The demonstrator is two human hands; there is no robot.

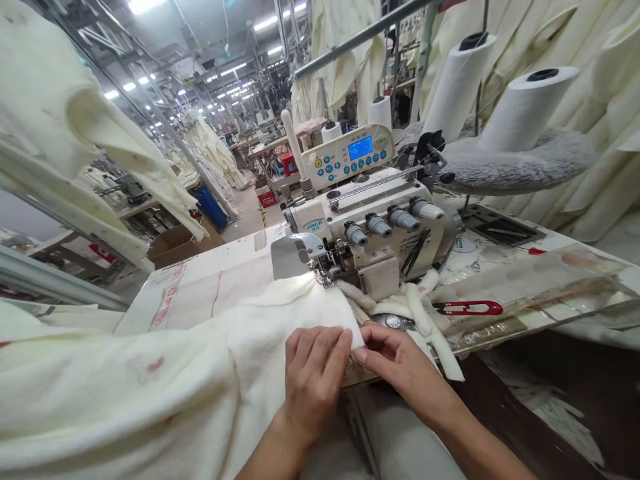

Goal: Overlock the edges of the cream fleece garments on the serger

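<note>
Directly in front of the sewing machine (370, 227), white cloth (280, 313) lies with its far edge at the lit presser foot, the rest spreading out to the machine's left in loose folds. Just nearer than the foot, the left hand (317, 363) lies over the cloth near its right edge, fingers side by side; its thumb is hidden, so I cannot tell whether that grip pinches or only presses. Beside it, the right hand (395, 357) has its grip closed, thumb and forefinger pinching the cloth's edge. To the machine's right, on the bench (270, 237), is a shallow clear plastic tray (520, 287); red-handled snips (470, 308) lie at its near left part, though whether inside or on top is unclear. Between tray and machine sit pale fabric strips (433, 327), partly overhanging the bench's front edge. Behind the machine to its left, beyond the bench, stand a brown cardboard box (187, 245), a blue bin (210, 208) and a red box (265, 195), their contents too hard to make out.
</note>
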